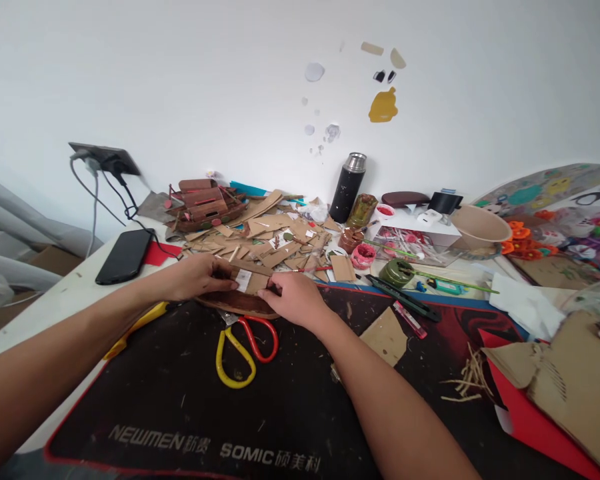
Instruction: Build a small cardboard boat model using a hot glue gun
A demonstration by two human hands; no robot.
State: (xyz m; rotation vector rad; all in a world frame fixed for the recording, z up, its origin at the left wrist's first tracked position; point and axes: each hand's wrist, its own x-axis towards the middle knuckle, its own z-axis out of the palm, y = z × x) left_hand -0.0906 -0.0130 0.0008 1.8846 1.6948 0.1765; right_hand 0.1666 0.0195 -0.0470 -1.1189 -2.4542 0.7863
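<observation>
One small piece of cardboard [255,285] with a white paper patch is sitting just above the far edge of the black mat [170,393], and both hands are gripping it, one near each end. The left hand [201,275] is pressing its thumb along the near side, while the right hand [296,298] is pinching the opposite end between thumb and curled fingers; probably this spread grip is steadying the card against twisting. How the fingers are bearing on its underside is hidden. Just below, a brown curved piece [230,305] is lying under the card; whether the two are touching, I cannot tell. Nearer the person, the scissors [237,384] are lying with their red and yellow handles pointing inward, seemingly so that either hand is finding them within easy reach. Beyond the hands, cardboard scraps [275,243] are heaping up toward the wall, perhaps pushed there to be leaving the mat as working room. A brown model boat [207,208] is standing behind that heap, on its left side, and a phone [125,257] is lying farther left. Toward the right, a pink paint jar [363,256] and a green pot [397,273] are standing near the mat's edge, likely for convenient dipping, while a black flask [349,192] is standing close to the wall.
</observation>
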